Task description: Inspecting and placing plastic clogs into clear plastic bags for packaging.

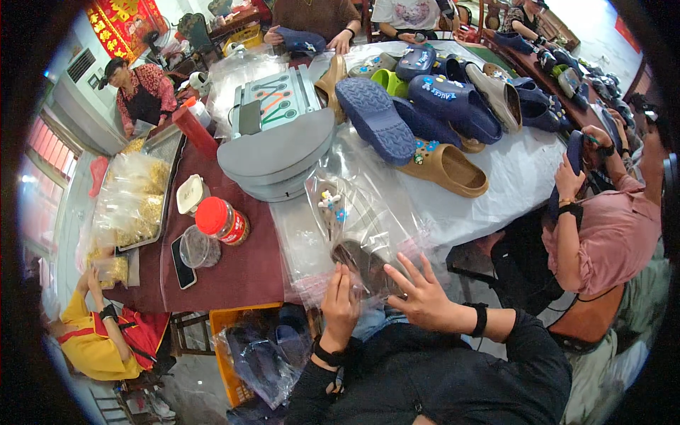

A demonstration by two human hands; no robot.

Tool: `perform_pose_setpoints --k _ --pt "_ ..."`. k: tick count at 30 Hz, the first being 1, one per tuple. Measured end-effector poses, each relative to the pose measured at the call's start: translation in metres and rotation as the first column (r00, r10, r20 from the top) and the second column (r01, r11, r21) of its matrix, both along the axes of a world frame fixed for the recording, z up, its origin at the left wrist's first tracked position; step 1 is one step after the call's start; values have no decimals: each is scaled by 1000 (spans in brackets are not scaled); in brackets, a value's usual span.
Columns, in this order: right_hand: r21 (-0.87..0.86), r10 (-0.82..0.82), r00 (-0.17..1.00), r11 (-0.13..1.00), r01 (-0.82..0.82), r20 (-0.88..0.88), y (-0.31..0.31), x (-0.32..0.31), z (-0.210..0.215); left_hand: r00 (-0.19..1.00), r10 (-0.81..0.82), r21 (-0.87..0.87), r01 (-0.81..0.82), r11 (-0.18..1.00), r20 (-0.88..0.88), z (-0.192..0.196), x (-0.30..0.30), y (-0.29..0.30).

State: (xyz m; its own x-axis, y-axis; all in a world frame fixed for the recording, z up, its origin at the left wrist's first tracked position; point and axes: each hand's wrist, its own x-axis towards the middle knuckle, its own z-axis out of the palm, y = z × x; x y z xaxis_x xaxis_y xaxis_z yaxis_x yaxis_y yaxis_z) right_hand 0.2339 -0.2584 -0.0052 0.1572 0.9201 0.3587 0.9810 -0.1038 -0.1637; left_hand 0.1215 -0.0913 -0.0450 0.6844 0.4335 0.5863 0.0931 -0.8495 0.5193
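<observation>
A taupe clog [359, 256] lies inside a clear plastic bag [386, 205] at the near edge of the table, its heel end toward me. White and blue flower charms [329, 200] show through the film. My left hand [340, 306] is at the bag's near left edge, fingers together and closed on the film; the thumb is mostly hidden. On the other side of the heel, my right hand [419, 294] has its fingers spread, the fingertips close to or touching the bag.
Beyond the bag are a pile of navy, tan and grey clogs [453, 99] and a grey machine [276, 142]. Left are a red-lidded jar [223, 221], a clear tub [200, 246] and a phone [183, 263]. An orange crate [225, 361] holds bagged clogs below. Several people work around.
</observation>
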Motion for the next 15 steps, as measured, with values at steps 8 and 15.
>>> perform_pose_setpoints --k 8,15 --pt "53 -69 997 996 68 24 -3 -3 -7 1000 -31 85 31 996 -4 -3 6 3" --pt "126 19 994 992 -33 106 -14 0 -27 997 -28 -102 36 994 73 -14 12 14"
